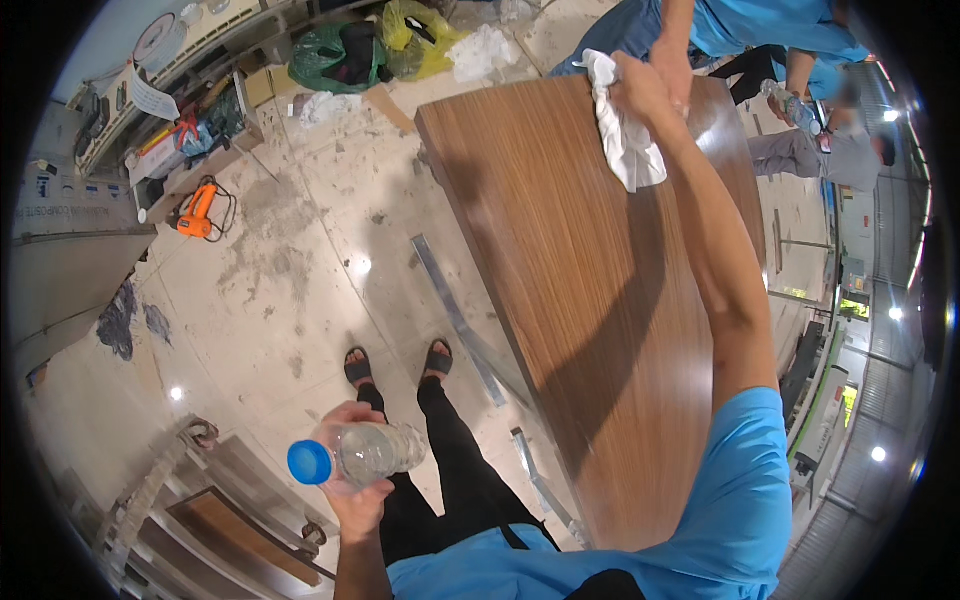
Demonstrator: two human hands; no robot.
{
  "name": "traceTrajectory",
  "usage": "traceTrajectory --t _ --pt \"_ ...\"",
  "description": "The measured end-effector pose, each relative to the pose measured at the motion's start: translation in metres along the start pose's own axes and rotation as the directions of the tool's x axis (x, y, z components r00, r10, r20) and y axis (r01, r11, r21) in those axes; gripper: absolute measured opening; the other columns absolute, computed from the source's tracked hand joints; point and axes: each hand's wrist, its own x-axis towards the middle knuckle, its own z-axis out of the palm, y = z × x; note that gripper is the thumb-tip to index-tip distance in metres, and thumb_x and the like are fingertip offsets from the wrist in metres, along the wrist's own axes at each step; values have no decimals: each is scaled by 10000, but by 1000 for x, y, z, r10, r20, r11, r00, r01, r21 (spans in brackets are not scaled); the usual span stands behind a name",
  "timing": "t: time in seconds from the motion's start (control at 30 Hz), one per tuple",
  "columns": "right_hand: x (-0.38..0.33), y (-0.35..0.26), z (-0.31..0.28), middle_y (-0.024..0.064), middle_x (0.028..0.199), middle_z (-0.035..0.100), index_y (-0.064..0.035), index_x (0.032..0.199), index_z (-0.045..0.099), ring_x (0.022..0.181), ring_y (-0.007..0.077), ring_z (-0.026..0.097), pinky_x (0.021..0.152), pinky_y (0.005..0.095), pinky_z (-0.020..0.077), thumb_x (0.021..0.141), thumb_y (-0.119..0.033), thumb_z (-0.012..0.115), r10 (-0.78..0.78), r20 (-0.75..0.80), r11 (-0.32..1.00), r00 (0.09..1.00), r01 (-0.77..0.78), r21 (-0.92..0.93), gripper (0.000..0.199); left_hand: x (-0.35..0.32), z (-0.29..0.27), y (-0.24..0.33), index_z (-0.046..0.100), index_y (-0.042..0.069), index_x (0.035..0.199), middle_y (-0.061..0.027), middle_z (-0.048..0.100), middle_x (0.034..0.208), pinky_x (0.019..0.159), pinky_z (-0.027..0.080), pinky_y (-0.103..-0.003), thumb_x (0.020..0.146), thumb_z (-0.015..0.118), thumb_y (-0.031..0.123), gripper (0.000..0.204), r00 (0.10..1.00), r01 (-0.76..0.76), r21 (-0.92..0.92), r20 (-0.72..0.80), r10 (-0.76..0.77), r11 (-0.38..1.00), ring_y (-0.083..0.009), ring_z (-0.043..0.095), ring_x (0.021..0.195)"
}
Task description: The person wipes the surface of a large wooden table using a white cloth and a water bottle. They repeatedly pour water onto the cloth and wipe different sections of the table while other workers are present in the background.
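Note:
My left hand [358, 500] is wrapped round a clear plastic bottle [375, 452] with a blue cap, held low in front of my legs. My right arm stretches out over a brown wood-grain panel [560, 250]. At the panel's far end my right hand [643, 90] grips a white cloth [625, 145], which hangs down onto the wood. A co-worker's hand [673, 68] is right beside mine; whether it also touches the cloth I cannot tell.
An orange power tool [200, 212] lies on the stained tile floor, near a cluttered shelf. Green [335, 60] and yellow plastic bags [415, 40] sit at the back. Metal strips [455, 315] lie beside the panel. Wooden frames [240, 530] stand lower left. Other people are at upper right, one with a bottle [795, 108].

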Motion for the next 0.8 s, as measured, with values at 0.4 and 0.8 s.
traceTrajectory --t 0.4,0.8 --pt "4 -1 -3 296 1027 679 -21 1056 637 1024 503 638 819 554 500 816 -68 613 -96 -65 995 993 95 -31 245 -5 -12 -1 508 10 1331 -133 547 1267 919 538 -393 683 837 742 1032 1000 -7 23 6 7 1000 -230 609 1097" --pt "-23 -3 -1 298 1048 690 -71 1178 624 1043 502 649 867 583 507 828 -11 584 121 -119 990 985 -129 -62 358 -1 -28 2 497 16 1347 -121 534 1290 900 543 -393 651 841 765 1079 999 29 25 -32 -28 999 -229 610 1087"
